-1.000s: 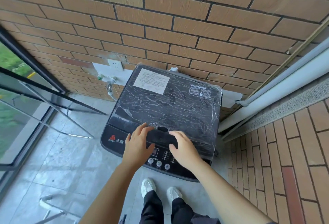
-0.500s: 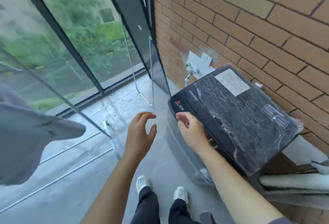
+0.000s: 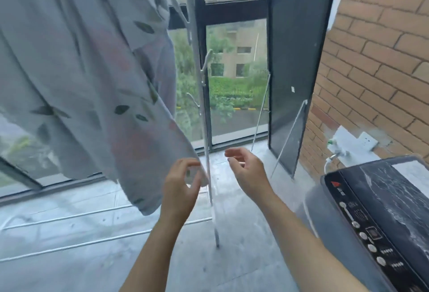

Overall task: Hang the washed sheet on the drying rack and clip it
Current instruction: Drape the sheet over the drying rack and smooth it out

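While the pale grey sheet printed with dark leaves (image 3: 88,78) hangs from somewhere above the frame at left, beside the upright pole of the thin metal drying rack (image 3: 204,129), its lower corner dangles right at the left hand (image 3: 180,189). That grip is half-curled at the corner, and blur hides whether it actually pinches cloth. The right hand (image 3: 248,171) is apart, its grip spread and empty. No clip shows. The cloth looks bunched and lopsided, so a downward tug on one corner could slide it off, or drop it onto the grey tiled floor (image 3: 69,273).
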Tool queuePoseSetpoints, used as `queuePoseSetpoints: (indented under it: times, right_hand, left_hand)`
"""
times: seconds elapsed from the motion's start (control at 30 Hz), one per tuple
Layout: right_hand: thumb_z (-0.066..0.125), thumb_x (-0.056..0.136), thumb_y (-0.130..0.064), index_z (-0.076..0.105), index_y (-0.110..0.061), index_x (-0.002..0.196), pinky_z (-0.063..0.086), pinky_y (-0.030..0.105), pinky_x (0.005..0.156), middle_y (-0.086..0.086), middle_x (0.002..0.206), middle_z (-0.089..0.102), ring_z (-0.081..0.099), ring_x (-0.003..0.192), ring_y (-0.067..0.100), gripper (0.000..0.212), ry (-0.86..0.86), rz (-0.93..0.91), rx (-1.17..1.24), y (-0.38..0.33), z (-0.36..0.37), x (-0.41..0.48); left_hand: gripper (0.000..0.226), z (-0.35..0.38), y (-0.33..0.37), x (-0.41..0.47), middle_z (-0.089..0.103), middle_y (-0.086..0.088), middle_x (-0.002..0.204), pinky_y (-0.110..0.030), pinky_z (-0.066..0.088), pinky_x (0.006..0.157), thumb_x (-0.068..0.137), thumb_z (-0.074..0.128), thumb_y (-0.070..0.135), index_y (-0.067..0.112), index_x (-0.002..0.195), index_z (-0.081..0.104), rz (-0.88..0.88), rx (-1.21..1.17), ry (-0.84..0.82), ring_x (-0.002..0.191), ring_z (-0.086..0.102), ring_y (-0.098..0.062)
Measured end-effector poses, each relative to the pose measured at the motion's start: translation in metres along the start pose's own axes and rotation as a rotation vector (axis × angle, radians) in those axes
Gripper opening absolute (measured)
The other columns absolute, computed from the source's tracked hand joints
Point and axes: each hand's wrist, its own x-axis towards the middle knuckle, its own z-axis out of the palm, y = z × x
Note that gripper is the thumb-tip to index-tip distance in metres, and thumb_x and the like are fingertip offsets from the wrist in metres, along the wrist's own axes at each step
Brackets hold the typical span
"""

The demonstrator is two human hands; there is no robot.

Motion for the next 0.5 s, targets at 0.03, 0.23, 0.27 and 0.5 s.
queuePoseSetpoints:
  times: [0.03,0.23,0.27,0.5]
  right_hand:
    - [0.055,0.090,-0.006,0.066,-0.017,0.101,0.047,0.018,0.078,-0.005,0.099,0.068,0.061,0.087,0.006,0.020,-0.015,-0.026,0.013,-0.013,0.019,0.004]
    - [0.055,0.090,-0.006,0.065,-0.023,0.096,0.049,0.014,0.075,-0.006,0.097,0.068,0.062,0.085,0.003,0.020,-0.078,-0.194,0.039,-0.096,0.085,0.038]
    - [0.055,0.090,-0.006,0.066,-0.021,0.097,0.050,0.015,0.077,-0.005,0.097,0.068,0.062,0.086,0.003,0.020,-0.076,-0.229,0.036,-0.110,0.092,0.047]
    - [0.056,0.087,-0.005,0.069,-0.013,0.101,0.049,0.018,0.082,0.001,0.099,0.069,0.064,0.091,0.007,0.020,-0.040,-0.545,-0.003,-0.194,0.116,0.115]
  left_hand:
    - [0.017,-0.019,-0.009,0.006,0.063,0.006,0.097,-0.009,0.037,0.086,0.078,0.061,0.014,0.013,0.094,0.066,0.006,0.016,0.030,0.094,0.055,-0.006]
    - [0.020,-0.102,-0.036,0.052,0.064,0.003,0.104,-0.016,0.039,0.091,0.079,0.059,0.017,0.018,0.098,0.064,0.046,0.028,0.119,0.099,0.057,-0.010]
    - [0.020,-0.113,-0.038,0.066,0.064,0.003,0.103,-0.015,0.039,0.090,0.079,0.059,0.017,0.017,0.099,0.064,0.068,0.039,0.139,0.098,0.058,-0.011]
    - [0.021,-0.174,-0.024,0.159,0.060,0.002,0.100,-0.009,0.039,0.086,0.079,0.058,0.015,0.009,0.097,0.066,0.289,0.133,0.318,0.092,0.056,-0.009]
